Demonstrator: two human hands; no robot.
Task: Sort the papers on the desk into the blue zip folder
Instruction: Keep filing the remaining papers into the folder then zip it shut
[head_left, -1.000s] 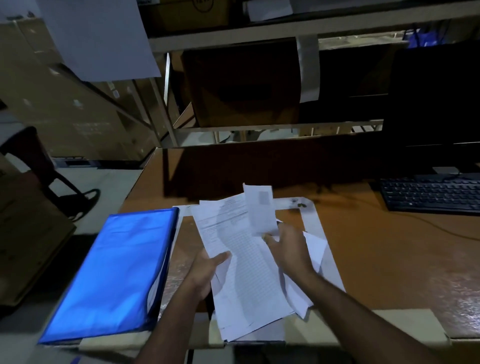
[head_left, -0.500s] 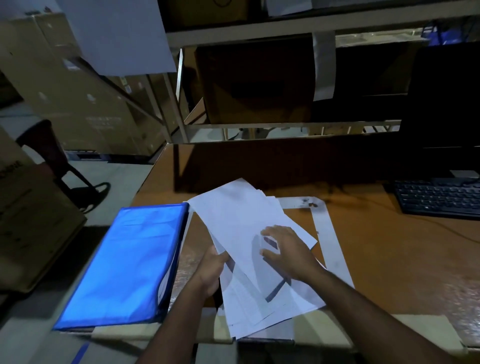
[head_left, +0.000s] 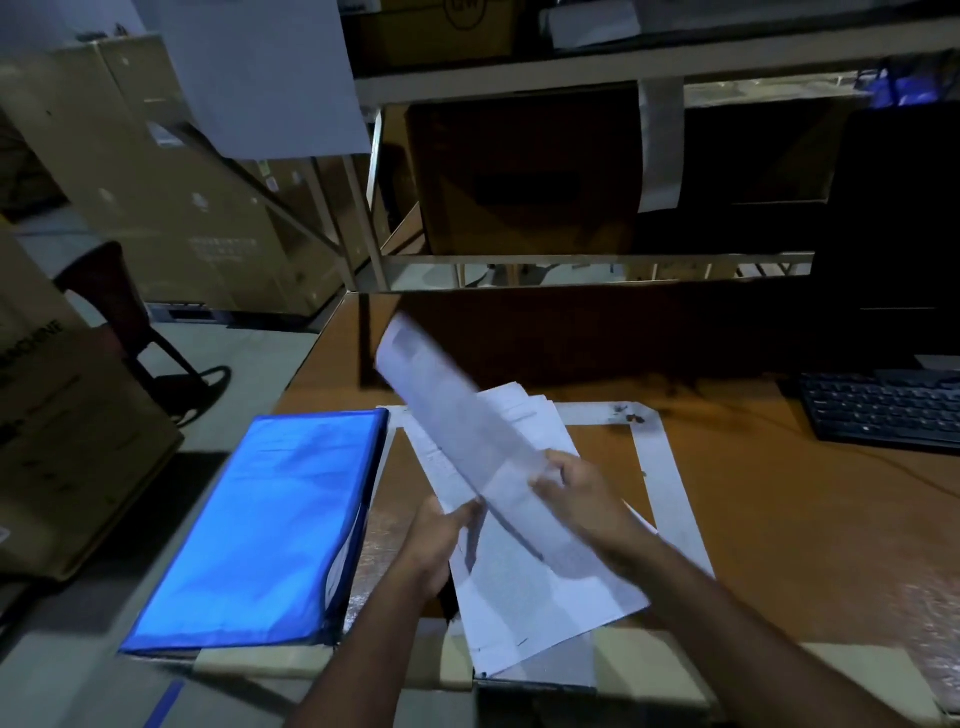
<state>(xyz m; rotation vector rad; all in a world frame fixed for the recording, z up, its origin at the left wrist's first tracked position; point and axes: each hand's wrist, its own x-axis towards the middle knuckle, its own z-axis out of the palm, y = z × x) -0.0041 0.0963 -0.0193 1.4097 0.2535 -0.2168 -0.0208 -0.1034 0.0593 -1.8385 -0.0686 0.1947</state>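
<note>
Now | right hand (head_left: 582, 499) fingers pinch sheet (head_left: 457, 431) | long axis up-left | left hand (head_left: 436, 540) grips papers (head_left: 535, 587)

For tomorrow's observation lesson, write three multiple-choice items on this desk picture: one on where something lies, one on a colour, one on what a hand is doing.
1. Where does the zip folder lie relative to the stack of papers?
A. To its left
B. To its right
C. On top of it

2. What colour is the zip folder?
A. Red
B. Blue
C. Green

3. What is the right hand doing?
A. Resting flat on the keyboard
B. Hanging idle off the desk
C. Holding a raised sheet

Answers:
1. A, since the folder lies at the desk's left edge, with the stack to its right.
2. B, its cover is bright blue.
3. C, its fingers curl round the blurred, tilted sheet above the stack, while the left hand grips the stack's edge.
</note>
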